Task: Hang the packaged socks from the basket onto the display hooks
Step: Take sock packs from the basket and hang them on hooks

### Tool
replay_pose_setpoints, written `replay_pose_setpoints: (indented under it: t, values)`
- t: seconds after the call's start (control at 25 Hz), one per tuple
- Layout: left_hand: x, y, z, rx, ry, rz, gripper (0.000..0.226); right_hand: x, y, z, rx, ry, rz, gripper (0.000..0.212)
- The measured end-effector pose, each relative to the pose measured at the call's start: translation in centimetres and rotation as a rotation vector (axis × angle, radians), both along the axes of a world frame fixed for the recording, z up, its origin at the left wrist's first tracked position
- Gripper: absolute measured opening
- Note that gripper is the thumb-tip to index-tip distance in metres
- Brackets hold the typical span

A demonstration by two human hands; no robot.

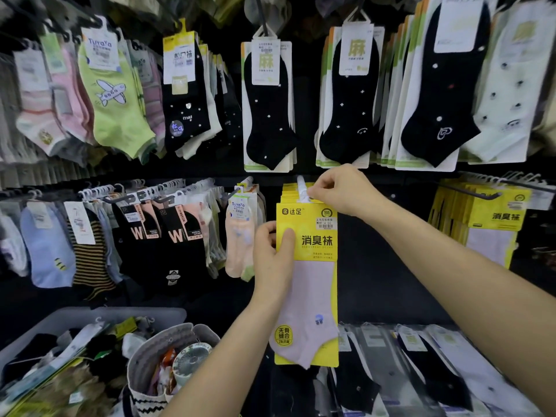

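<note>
Seating a yellow sock pack (pixel 310 236) on the display hook (pixel 300 180) — pinching its white hanger (pixel 304 194) in the right hand (pixel 343 191), clamping the card's edge between thumb and fingers of the left hand (pixel 272 257). Judging by the basket (pixel 120 311) — leaving many packs unhung.

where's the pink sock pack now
Head view, centre, lower row: the yellow-carded pack of pink socks is held before matching yellow packs, left hand gripping its left edge, right hand pinching its white hanger.
</note>
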State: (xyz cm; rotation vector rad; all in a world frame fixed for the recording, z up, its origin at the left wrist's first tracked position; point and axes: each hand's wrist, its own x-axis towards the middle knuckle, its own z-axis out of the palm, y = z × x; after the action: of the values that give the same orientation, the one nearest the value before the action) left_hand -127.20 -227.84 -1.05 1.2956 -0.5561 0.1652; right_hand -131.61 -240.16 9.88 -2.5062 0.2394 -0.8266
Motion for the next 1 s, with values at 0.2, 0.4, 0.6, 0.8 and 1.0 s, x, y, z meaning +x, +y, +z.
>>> replay_pose_setpoints:
  t: [0.2,0.4,0.6,0.8,1.0]
  values:
    - [0.5,-0.3,-1.3,0.010,0.018,0.025,0.010,0.5,-0.3,-0.4,-0.031,0.041,-0.066,0.026]
    - [1.3,0.4,-2.4,0.202,-0.059,0.193,0.014,1.0,-0.7,-1.8,0.050,0.038,-0.100,0.032]
    - [2.4,0.6,-2.4,0.234,-0.127,0.109,0.041,-0.8,-1.1,-8.1,0.311,-0.201,-0.093,0.042]
    - [2.5,-1.1,-0.6,0.177,-0.105,-0.155,0.056,-1.4,1.0,-11.4,0.515,-0.185,0.241,0.039]
    - [2.8,-1.3,-1.4,0.081,-0.087,-0.194,0.039,-1.1,1.2,-12.4,0.644,-0.195,0.293,0.051]
